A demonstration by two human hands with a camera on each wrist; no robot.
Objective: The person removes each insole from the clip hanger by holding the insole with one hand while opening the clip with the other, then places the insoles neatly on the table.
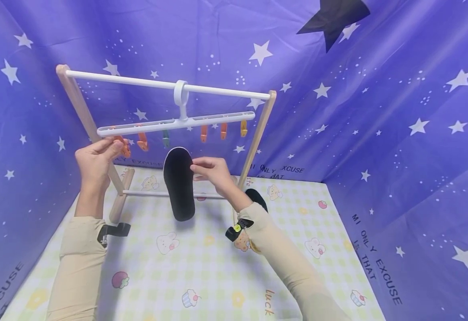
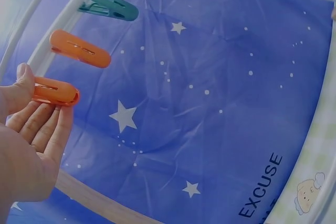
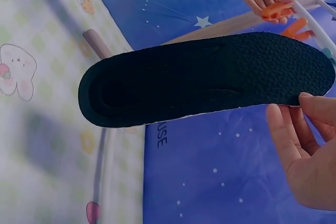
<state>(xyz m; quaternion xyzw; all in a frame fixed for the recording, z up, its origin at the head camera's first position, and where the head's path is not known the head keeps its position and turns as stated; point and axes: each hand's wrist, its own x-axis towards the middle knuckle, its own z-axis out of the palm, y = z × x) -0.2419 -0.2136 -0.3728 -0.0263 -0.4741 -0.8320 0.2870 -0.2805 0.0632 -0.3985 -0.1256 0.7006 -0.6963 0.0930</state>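
Observation:
My left hand (image 1: 93, 162) pinches an orange clip (image 2: 55, 92) at the left end of the white hanger (image 1: 149, 127), thumb on one side and fingers on the other. A black shoe insole (image 1: 179, 187) hangs upright in the air in front of the rack, below the hanger. My right hand (image 1: 215, 174) pinches the insole's right edge near its upper end between thumb and fingers. In the right wrist view the insole's dark textured face shows with a thin pale edge. Beside the held clip is another orange clip (image 2: 80, 49), then a green clip (image 2: 109, 4).
The hanger hooks onto the top bar (image 1: 125, 80) of a wooden rack (image 1: 254, 140). Two more orange clips (image 1: 203, 133) and a yellow clip (image 1: 244, 128) hang at its right. Another dark insole (image 1: 256, 199) lies on the checked tablecloth (image 1: 153, 285). Purple star-patterned curtain (image 1: 410, 147) surrounds the table.

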